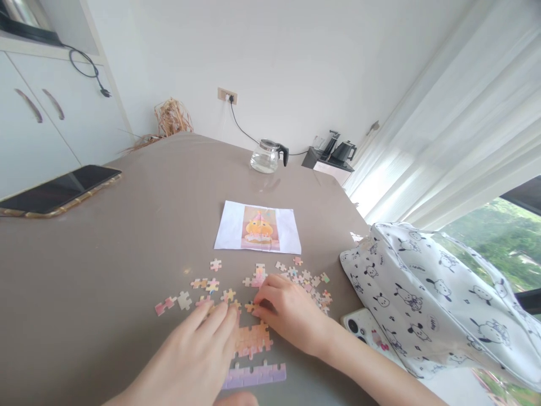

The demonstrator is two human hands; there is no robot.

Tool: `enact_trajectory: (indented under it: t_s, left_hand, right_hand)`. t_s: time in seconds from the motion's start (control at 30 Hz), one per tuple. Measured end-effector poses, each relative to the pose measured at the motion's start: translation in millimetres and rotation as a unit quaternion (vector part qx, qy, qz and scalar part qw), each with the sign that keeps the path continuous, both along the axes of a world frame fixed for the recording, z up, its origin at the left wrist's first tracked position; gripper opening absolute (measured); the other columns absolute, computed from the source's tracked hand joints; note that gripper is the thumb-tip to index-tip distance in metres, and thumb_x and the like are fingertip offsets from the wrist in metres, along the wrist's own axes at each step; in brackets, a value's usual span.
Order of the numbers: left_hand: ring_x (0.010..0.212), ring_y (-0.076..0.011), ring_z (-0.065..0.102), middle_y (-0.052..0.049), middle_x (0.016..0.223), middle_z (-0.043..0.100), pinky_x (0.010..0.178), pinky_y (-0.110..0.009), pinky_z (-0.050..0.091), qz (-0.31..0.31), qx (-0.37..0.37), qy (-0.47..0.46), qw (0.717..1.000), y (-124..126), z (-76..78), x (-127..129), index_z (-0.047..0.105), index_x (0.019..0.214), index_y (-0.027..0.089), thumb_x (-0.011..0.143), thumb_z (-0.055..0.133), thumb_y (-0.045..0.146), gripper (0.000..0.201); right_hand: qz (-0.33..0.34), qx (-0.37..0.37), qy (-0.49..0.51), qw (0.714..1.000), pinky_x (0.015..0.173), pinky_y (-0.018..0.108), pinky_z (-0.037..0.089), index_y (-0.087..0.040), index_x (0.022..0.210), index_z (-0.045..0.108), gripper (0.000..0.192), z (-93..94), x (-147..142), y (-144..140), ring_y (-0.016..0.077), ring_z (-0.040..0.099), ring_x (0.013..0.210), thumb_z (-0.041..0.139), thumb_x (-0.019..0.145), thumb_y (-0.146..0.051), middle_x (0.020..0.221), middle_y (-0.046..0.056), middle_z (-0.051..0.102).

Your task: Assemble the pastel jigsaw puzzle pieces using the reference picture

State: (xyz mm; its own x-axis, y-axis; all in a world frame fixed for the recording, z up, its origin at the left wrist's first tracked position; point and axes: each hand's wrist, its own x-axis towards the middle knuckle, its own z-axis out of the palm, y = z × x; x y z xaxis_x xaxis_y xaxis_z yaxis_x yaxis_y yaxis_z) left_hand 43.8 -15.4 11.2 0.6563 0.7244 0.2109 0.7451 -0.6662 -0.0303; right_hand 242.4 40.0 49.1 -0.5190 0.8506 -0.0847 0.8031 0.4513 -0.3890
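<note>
My right hand (291, 313) has its thumb and fingertips closed on a small orange jigsaw puzzle piece (250, 307). Beside it, my left hand (203, 345) lies with fingers stretched out over the tabletop, its fingertips over other pieces that they partly hide. Just below the fingertips is a joined block of orange pieces (253, 340). Nearer to me lies a joined purple strip (257, 374), its left end by my left hand. A small pink joined cluster (258, 276) sits above my right hand. Loose pieces (185, 300) are spread to the left, and more loose pieces (307, 278) to the right.
Beyond the pieces lies a white sheet with a printed picture (260, 228). A glass pot (267, 157) stands at the table's far side. A phone (63, 189) lies at the left. On the right are a white patterned bag (426, 287) and another phone (372, 332) partly beneath it.
</note>
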Motion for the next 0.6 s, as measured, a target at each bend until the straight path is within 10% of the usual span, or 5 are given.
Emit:
enact_trajectory:
  t_s: [0.2, 0.6]
  left_hand:
    - [0.12, -0.0344, 0.056, -0.02, 0.124, 0.065, 0.106, -0.047, 0.037, -0.028, -0.002, 0.019, 0.999, 1.3, -18.4, -0.5, 0.069, 0.118, 0.01, 0.089, 0.037, 0.073, 0.076]
    - [0.116, -0.0345, 0.06, -0.017, 0.128, 0.064, 0.1, -0.047, 0.045, -0.033, -0.053, 0.067, 0.996, 6.0, 23.3, 6.7, 0.063, 0.124, 0.009, 0.086, 0.056, 0.064, 0.068]
  right_hand:
    - [0.003, 0.015, 0.009, 1.0, 0.074, 0.027, 0.05, -0.017, 0.086, 0.071, 0.007, -2.4, 3.1, -0.5, 0.0189, 0.062, 0.087, 0.07, 0.083, -0.011, 0.088, 0.004, 0.065]
    - [0.016, 0.006, 0.011, 1.0, 0.075, 0.028, 0.05, -0.016, 0.088, 0.071, 0.004, 0.2, 4.3, 2.9, 0.0186, 0.063, 0.088, 0.07, 0.085, -0.012, 0.091, 0.005, 0.065]
